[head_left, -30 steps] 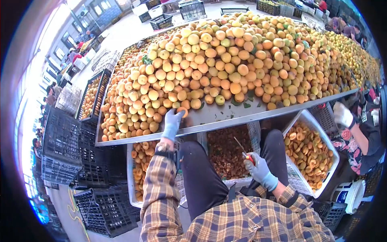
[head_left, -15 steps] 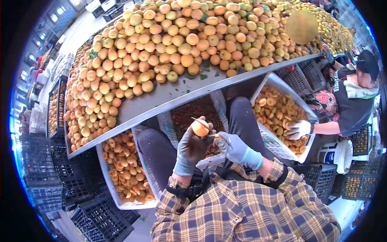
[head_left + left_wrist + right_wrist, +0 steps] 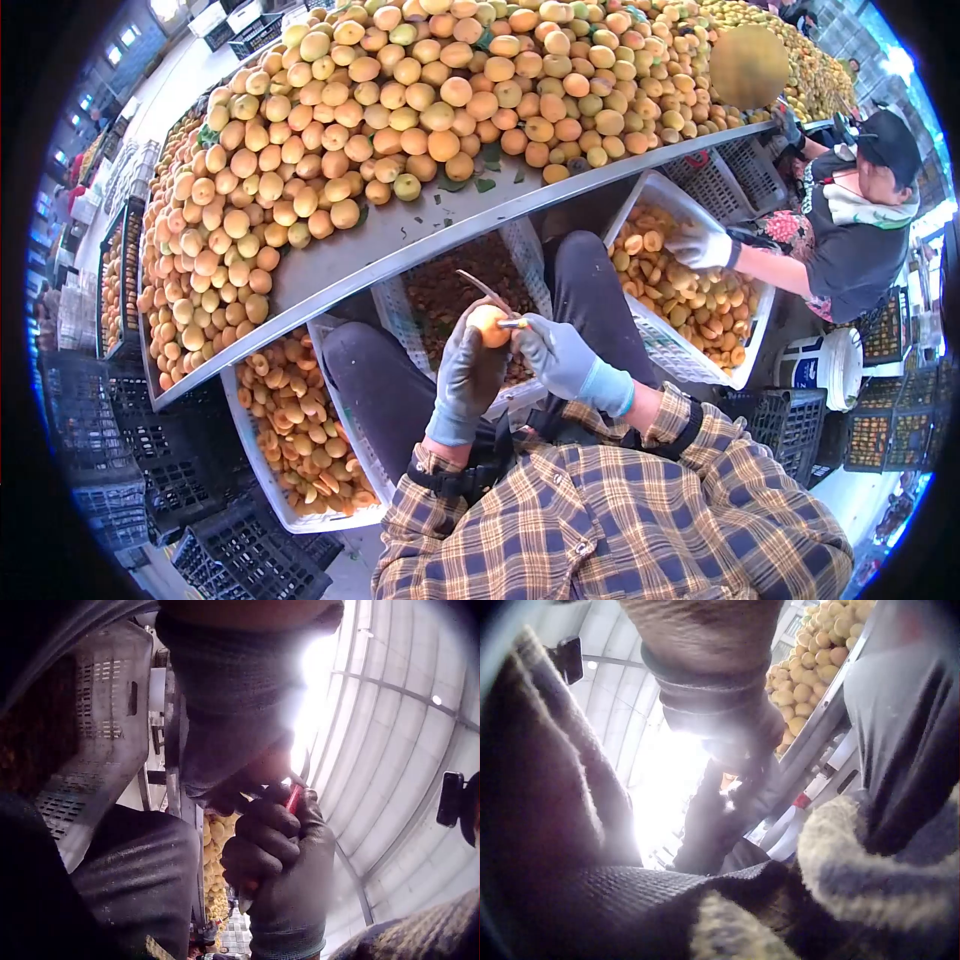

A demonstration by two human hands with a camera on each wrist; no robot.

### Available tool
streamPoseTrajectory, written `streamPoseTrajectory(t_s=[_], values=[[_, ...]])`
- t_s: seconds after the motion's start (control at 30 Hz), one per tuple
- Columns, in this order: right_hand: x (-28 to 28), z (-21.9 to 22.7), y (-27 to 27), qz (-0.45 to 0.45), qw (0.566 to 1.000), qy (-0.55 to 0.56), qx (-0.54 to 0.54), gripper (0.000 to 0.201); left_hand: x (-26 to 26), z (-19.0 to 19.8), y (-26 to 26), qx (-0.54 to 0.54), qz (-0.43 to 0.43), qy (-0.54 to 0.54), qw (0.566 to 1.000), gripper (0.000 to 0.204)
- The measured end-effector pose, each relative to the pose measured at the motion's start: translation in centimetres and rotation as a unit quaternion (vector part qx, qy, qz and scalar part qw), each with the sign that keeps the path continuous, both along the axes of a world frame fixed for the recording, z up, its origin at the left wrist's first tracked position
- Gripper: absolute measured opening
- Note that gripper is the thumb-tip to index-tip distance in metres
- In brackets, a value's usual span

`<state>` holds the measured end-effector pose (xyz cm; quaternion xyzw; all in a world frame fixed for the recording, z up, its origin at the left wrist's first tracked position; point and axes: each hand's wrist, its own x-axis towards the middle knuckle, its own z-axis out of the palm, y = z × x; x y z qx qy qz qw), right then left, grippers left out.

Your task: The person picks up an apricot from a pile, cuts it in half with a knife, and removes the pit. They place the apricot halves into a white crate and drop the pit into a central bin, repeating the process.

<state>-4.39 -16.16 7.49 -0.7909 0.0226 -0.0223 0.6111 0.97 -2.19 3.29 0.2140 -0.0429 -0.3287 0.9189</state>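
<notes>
In the head view the gloved left hand [image 3: 468, 375] holds up an orange apricot [image 3: 489, 325], its fingers curled round the fruit. Beside it the gloved right hand [image 3: 562, 358] grips the handle [image 3: 512, 323] of a thin-bladed knife against the apricot; the blade [image 3: 480, 286] slants up and left past the fruit. Both hands are close together above the lap. In the left wrist view the right hand [image 3: 274, 847] is curled round the red handle [image 3: 293, 799]. Backlight darkens the left hand [image 3: 731, 802] in the right wrist view.
A metal table edge [image 3: 350, 274] borders heaped apricots [image 3: 400, 95]. Below stand crates of apricot halves at left [image 3: 368, 492] and right [image 3: 738, 375], with a crate of dark scraps [image 3: 535, 260] between. Another person [image 3: 850, 240] works at the right; black crates [image 3: 250, 540] stand lower left.
The left hand has come from the fruit heap to meet the right hand, bringing an apricot. Most recently the knife blade has swung outward. The head view has shifted, and the other person has moved.
</notes>
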Motion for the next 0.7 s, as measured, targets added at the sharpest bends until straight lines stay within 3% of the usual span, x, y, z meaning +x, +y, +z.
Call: streamPoseTrajectory(t_s=[0.07,0.13,0.17,0.27,0.4,0.53,0.63,0.7], values=[[0.0,-0.5,0.3,-0.026,0.996,-0.049,-0.063,0.035,-0.6,0.1,0.0,-0.004,-0.005,0.004,1.000,0.053],[0.1,-0.7,0.8,-0.053,0.989,-0.081,-0.115,0.031,-0.7,0.5,-0.4,-0.004,-0.007,0.086,0.996,0.054],[-0.1,-0.9,0.7,-0.044,0.988,-0.051,-0.136,0.029,-0.7,0.1,-0.3,-0.019,-0.018,0.088,0.996,0.055],[-0.2,-0.5,0.8,-0.032,0.988,-0.007,-0.154,0.029,-1.0,-0.2,-0.4,0.030,0.038,0.010,0.999,0.055],[0.9,-3.0,1.9,-0.079,0.992,-0.097,-0.008,0.032,-0.9,0.3,-0.7,0.120,0.099,-0.079,0.985,0.054],[0.8,-3.6,1.4,-0.063,0.997,0.009,0.048,0.032,-0.4,-1.6,-0.4,0.190,0.109,-0.144,0.965,0.053],[0.9,-2.4,0.5,-0.041,0.973,0.017,-0.227,0.028,-0.2,-1.8,-0.7,0.189,0.129,-0.140,0.963,0.051],[1.7,-1.2,-0.3,-0.011,0.959,0.025,-0.281,0.026,-0.1,-2.5,-0.6,0.172,0.133,-0.135,0.967,0.041]])
